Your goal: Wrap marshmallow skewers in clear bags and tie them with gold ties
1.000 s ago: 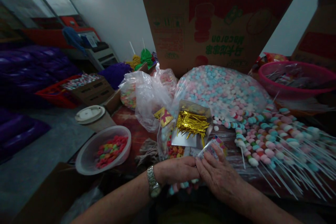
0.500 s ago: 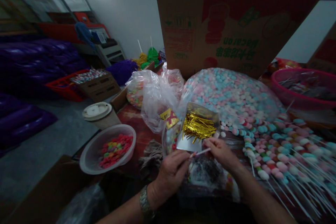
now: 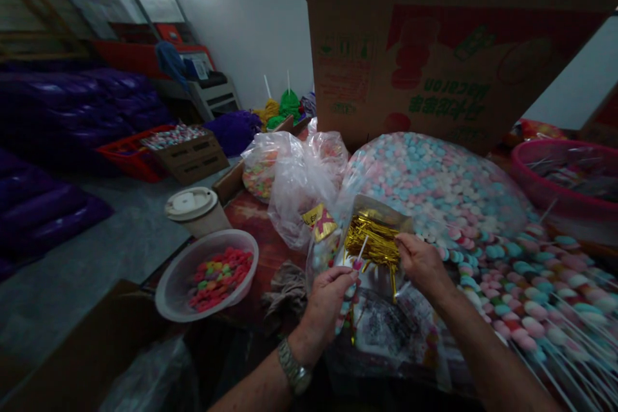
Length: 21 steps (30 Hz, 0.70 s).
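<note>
My left hand (image 3: 328,296) is closed on a candy skewer; its white stick (image 3: 363,250) points up above the thumb. Below the fingers hang coloured candies (image 3: 345,318), apparently in a clear wrapper. My right hand (image 3: 422,264) pinches at the right end of a pile of gold twist ties (image 3: 371,238), its fingertips on the ties. The pile lies in an open carton (image 3: 381,205) between the hands and the big bag. One gold strand droops over the carton's front edge.
A white bowl of gummy rings (image 3: 164,290) and a lidded bucket (image 3: 190,203) stand left. Behind are a large clear bag of pastel marshmallows (image 3: 429,174) and a tall cardboard box (image 3: 357,77). Marshmallow skewers (image 3: 535,309) and a pink basin (image 3: 555,187) are right. A grey cloth (image 3: 284,293) lies nearby.
My right hand has let go of the white stick and moved up and right to the gold ties. My left hand has turned the skewer so its stick points upward. The view has shifted slightly left.
</note>
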Available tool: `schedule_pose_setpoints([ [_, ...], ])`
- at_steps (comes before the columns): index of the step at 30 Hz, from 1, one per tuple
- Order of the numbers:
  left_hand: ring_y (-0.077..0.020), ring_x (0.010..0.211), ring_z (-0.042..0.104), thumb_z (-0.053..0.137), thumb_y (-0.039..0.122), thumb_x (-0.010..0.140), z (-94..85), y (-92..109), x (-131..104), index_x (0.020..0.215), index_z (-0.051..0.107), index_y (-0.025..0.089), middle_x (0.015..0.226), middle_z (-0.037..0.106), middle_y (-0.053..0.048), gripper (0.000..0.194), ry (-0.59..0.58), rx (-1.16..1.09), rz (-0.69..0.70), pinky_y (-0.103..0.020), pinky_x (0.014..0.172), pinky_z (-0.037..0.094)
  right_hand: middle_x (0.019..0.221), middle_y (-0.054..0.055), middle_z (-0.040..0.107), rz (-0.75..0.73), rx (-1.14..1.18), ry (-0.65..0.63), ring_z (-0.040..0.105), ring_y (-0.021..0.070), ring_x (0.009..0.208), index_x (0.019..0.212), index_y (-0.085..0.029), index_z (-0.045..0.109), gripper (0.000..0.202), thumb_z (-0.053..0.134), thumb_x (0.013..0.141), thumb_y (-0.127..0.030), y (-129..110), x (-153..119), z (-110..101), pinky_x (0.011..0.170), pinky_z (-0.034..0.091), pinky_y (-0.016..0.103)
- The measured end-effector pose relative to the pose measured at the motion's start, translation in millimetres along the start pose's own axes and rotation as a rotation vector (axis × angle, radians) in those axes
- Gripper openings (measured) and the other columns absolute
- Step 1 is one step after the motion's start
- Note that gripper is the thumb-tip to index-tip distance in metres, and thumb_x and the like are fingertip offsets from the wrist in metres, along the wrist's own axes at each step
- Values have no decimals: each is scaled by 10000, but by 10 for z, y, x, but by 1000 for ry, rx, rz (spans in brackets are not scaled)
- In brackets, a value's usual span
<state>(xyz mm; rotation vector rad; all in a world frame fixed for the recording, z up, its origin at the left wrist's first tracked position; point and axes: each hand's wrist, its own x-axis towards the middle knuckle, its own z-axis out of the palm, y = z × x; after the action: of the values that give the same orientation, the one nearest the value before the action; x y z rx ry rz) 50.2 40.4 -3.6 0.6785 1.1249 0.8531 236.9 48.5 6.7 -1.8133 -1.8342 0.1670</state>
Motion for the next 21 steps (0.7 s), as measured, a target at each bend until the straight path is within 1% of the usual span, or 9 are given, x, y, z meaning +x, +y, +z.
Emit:
schedule_pose_setpoints([
  [3, -91, 442, 486, 658, 337, 605, 121, -52, -14, 712, 639, 145, 572, 563, 16, 221, -32, 63, 17, -172, 351, 260, 642, 8, 619, -52, 231, -121, 564, 131, 566, 901, -190, 650, 261, 398, 848, -231, -211, -377, -95, 538, 430, 210],
  [6, -76, 417, 435, 633, 306, 626, 233, -110, -81, 673, 636, 148, 504, 515, 34, 165, -52, 151, 43, -174, 367, 240, 640, 9, 607, 37, 485, -120, 546, 132, 567, 872, -178, 652, 245, 431, 850, -281, -341, -633, -49, 525, 420, 213],
  [8, -71, 423, 410, 622, 299, 647, 276, -140, -132, 640, 628, 145, 480, 485, 40, 154, -100, 205, 99, -180, 402, 274, 611, 2, 585, 143, 563, -98, 523, 127, 555, 783, -168, 641, 246, 458, 842, -322, -331, -706, 16, 510, 401, 210],
  [12, -92, 513, 434, 576, 335, 718, 283, -166, -191, 668, 636, 148, 537, 497, 30, 202, -265, 322, 259, -201, 504, 350, 494, -35, 482, 307, 721, -133, 429, 101, 463, 673, -150, 604, 294, 489, 813, -382, -213, -740, 91, 436, 335, 197],
  [14, -106, 586, 461, 557, 334, 748, 273, -164, -197, 651, 628, 147, 589, 520, 16, 222, -331, 419, 371, -211, 575, 377, 482, -39, 472, 335, 760, -123, 414, 98, 455, 669, -145, 608, 299, 506, 795, -396, -188, -753, 82, 424, 319, 195],
  [16, -124, 669, 495, 549, 326, 765, 273, -158, -199, 678, 639, 145, 662, 563, -2, 220, -386, 491, 456, -221, 650, 395, 507, -27, 508, 318, 747, -88, 435, 105, 479, 678, -145, 621, 294, 515, 785, -397, -200, -774, 62, 436, 328, 197],
  [18, -128, 693, 512, 555, 334, 768, 280, -152, -201, 709, 649, 143, 696, 583, -10, 221, -415, 492, 447, -220, 664, 405, 551, -11, 552, 294, 707, -36, 469, 117, 517, 682, -151, 629, 291, 518, 783, -400, -231, -803, 54, 464, 353, 201],
  [19, -117, 646, 507, 561, 351, 765, 283, -152, -203, 708, 646, 142, 671, 574, -5, 233, -406, 465, 398, -212, 619, 406, 569, -5, 567, 295, 686, -5, 485, 122, 534, 673, -154, 623, 290, 527, 780, -405, -248, -821, 55, 480, 367, 204],
  [21, -81, 489, 448, 586, 404, 740, 278, -158, -202, 679, 622, 139, 574, 528, 19, 274, -351, 371, 237, -191, 466, 359, 579, -6, 570, 331, 674, 54, 496, 125, 536, 714, -155, 618, 273, 558, 769, -416, -275, -857, 53, 492, 384, 206],
])
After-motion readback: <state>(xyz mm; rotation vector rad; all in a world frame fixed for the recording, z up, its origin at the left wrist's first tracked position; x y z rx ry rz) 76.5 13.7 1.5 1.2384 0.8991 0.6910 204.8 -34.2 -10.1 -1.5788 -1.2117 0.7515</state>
